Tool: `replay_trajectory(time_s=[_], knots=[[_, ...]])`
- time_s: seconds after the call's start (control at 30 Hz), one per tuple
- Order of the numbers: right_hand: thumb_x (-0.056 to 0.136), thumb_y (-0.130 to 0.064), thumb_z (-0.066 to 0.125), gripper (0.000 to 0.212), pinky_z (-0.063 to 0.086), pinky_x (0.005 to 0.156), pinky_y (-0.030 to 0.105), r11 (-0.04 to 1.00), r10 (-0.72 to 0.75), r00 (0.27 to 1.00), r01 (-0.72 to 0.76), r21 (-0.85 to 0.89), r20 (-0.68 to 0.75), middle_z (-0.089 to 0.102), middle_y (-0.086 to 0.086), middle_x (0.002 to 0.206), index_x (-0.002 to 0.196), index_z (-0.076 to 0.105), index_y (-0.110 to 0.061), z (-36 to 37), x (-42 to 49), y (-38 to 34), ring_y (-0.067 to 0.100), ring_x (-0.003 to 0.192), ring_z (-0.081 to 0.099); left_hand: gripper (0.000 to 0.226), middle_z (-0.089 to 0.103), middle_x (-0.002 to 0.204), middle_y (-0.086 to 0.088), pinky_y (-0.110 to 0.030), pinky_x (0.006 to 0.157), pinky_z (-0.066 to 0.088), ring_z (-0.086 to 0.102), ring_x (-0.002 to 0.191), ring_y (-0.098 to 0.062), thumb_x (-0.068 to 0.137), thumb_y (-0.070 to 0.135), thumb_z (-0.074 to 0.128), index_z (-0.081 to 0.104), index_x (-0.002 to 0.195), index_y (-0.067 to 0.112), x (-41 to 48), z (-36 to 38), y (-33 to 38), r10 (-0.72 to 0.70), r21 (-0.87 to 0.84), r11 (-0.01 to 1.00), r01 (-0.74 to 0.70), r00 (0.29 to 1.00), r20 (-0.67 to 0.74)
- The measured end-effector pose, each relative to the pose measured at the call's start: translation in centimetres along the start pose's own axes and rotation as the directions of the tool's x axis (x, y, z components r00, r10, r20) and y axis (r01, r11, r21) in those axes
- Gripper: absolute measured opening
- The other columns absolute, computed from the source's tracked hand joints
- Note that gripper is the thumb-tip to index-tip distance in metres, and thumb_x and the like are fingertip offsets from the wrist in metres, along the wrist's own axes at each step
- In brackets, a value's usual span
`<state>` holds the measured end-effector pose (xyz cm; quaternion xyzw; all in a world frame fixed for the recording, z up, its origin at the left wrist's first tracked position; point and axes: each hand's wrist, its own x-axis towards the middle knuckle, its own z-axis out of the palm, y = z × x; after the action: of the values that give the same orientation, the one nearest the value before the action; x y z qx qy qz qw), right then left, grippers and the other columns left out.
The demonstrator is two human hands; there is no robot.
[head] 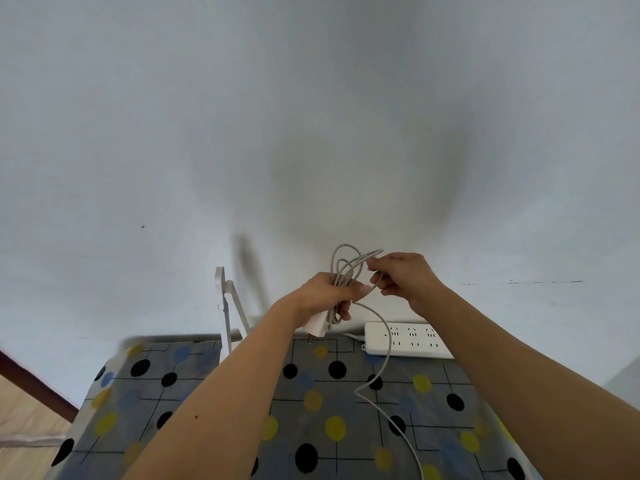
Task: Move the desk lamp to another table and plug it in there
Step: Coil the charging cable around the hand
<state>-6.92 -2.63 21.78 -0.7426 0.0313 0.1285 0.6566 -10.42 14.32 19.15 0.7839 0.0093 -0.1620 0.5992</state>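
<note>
My left hand [323,296] grips a bundle of looped grey lamp cord [341,268], and the white plug [317,325] hangs below its palm. My right hand [403,277] pinches a strand of the same cord just right of the loops. A loose length of cord [382,372] falls from my hands onto the table and runs toward the bottom edge. The white desk lamp [228,306] stands at the back of the table behind my left forearm; only its folded arm shows. A white power strip [408,341] lies at the table's far right edge.
The table carries a grey cloth [339,410] with black, yellow and blue dots. A plain white wall [311,133] rises right behind it. Wooden floor and a dark skirting board [38,386] show at the lower left.
</note>
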Motion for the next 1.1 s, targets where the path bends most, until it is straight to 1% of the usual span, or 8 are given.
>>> replay_trajectory(time_s=[0.2, 0.37, 0.53, 0.67, 0.77, 0.9, 1.0, 1.1], knots=[[0.081, -0.002, 0.065, 0.003, 0.049, 0.043, 0.02, 0.975, 0.079, 0.996, -0.086, 0.207, 0.04, 0.065, 0.009, 0.059, 0.079, 0.068, -0.001, 0.4, 0.1, -0.4, 0.01, 0.043, 0.055, 0.027, 0.066, 0.064, 0.003, -0.024, 0.055, 0.049, 0.062, 0.063, -0.014, 0.072, 0.036, 0.08, 0.066, 0.074, 0.013, 0.6, 0.3, -0.3, -0.01, 0.105, 0.994, 0.013, 0.999, -0.032], [0.088, -0.018, 0.064, 0.016, 0.051, 0.047, 0.019, 0.961, 0.096, 0.991, -0.117, 0.252, 0.097, 0.067, 0.008, 0.066, 0.086, 0.069, -0.003, 0.0, 0.6, -0.2, 0.011, 0.049, 0.06, 0.032, 0.072, 0.085, -0.002, -0.025, 0.07, 0.046, 0.061, 0.076, -0.012, 0.085, 0.044, 0.064, 0.067, 0.079, 0.013, 1.0, 0.6, -0.7, 0.003, 0.085, 0.996, 0.009, 0.989, -0.147], [0.088, -0.031, 0.064, 0.027, 0.043, 0.048, 0.021, 0.988, 0.151, 0.984, -0.154, 0.028, 0.095, 0.073, 0.009, 0.086, 0.093, 0.072, -0.006, -0.8, 0.7, 1.2, 0.011, 0.052, 0.052, 0.03, 0.07, 0.064, -0.004, -0.026, 0.065, 0.049, 0.07, 0.071, -0.016, 0.094, 0.033, 0.056, 0.06, 0.074, 0.011, 1.1, 0.3, -0.5, 0.032, -0.121, 0.991, -0.061, 0.972, -0.231], [0.079, -0.043, 0.072, 0.032, 0.038, 0.047, 0.018, 0.939, 0.217, 0.942, -0.13, -0.319, 0.255, 0.076, 0.0, 0.094, 0.095, 0.074, -0.016, -0.6, 0.1, 2.0, 0.008, 0.052, 0.044, 0.028, 0.058, 0.056, -0.003, -0.032, 0.067, 0.053, 0.066, 0.059, -0.018, 0.096, 0.028, 0.053, 0.06, 0.076, 0.008, 1.4, -0.1, -0.1, 0.021, -0.212, 0.972, -0.098, 0.942, -0.336], [0.073, -0.05, 0.075, 0.039, 0.034, 0.045, 0.018, 0.891, 0.279, 0.891, -0.102, -0.442, 0.358, 0.075, 0.0, 0.089, 0.094, 0.075, -0.016, 0.0, -0.4, 2.1, 0.007, 0.049, 0.041, 0.027, 0.054, 0.058, -0.004, -0.03, 0.059, 0.053, 0.06, 0.057, -0.018, 0.097, 0.027, 0.052, 0.059, 0.079, 0.008, 1.5, -0.3, 0.2, 0.023, -0.238, 0.964, -0.116, 0.932, -0.361], [0.072, -0.033, 0.08, 0.036, 0.031, 0.042, 0.02, 0.827, 0.272, 0.91, -0.054, -0.559, 0.314, 0.059, 0.003, 0.072, 0.093, 0.073, -0.005, 1.5, -0.8, 2.9, 0.011, 0.05, 0.036, 0.027, 0.049, 0.054, -0.002, -0.029, 0.055, 0.052, 0.058, 0.055, -0.02, 0.096, 0.027, 0.053, 0.058, 0.078, 0.008, 1.7, -0.3, 0.5, -0.002, -0.318, 0.939, -0.127, 0.926, -0.376], [0.073, -0.018, 0.077, 0.027, 0.028, 0.041, 0.021, 0.798, 0.28, 0.921, -0.067, -0.599, 0.27, 0.051, 0.006, 0.064, 0.088, 0.071, 0.004, 2.1, -0.7, 3.7, 0.012, 0.045, 0.035, 0.026, 0.05, 0.044, 0.002, -0.04, 0.07, 0.054, 0.055, 0.054, -0.02, 0.095, 0.028, 0.055, 0.06, 0.077, 0.01, 1.9, -0.3, 0.8, -0.041, -0.341, 0.934, -0.105, 0.918, -0.395], [0.077, -0.022, 0.07, 0.026, 0.03, 0.042, 0.021, 0.744, 0.274, 0.937, -0.062, -0.666, 0.219, 0.054, 0.004, 0.058, 0.083, 0.074, 0.003, 1.4, -0.4, 4.2, 0.012, 0.041, 0.037, 0.025, 0.046, 0.041, 0.004, -0.044, 0.079, 0.055, 0.053, 0.046, -0.014, 0.094, 0.029, 0.057, 0.06, 0.079, 0.009, 1.5, -0.8, 0.9, -0.066, -0.397, 0.912, -0.099, 0.922, -0.381]])
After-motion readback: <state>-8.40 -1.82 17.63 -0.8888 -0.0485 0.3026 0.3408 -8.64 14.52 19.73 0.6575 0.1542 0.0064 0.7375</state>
